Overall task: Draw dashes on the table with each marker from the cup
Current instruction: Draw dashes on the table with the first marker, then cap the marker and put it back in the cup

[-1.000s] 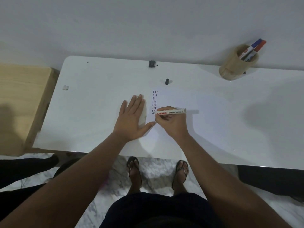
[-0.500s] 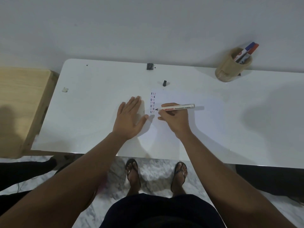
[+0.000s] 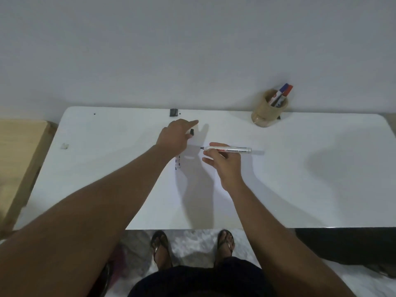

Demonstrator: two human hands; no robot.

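A: Head view: right hand [image 3: 222, 162] clamps the uncapped marker [image 3: 227, 150] above the surface [image 3: 321, 189]; dashes [image 3: 177, 163] lie nearer.

B: Left hand [image 3: 175, 136]?

A: Fingers apart, reaching the black cap [image 3: 192, 132], probably. Two markers wait in the far-right cup [image 3: 267, 112].

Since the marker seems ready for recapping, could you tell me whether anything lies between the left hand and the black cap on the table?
Nothing visible does. The left hand has its fingers right at the black cap, which stands on bare table. The right hand holds the uncapped marker off to the side.
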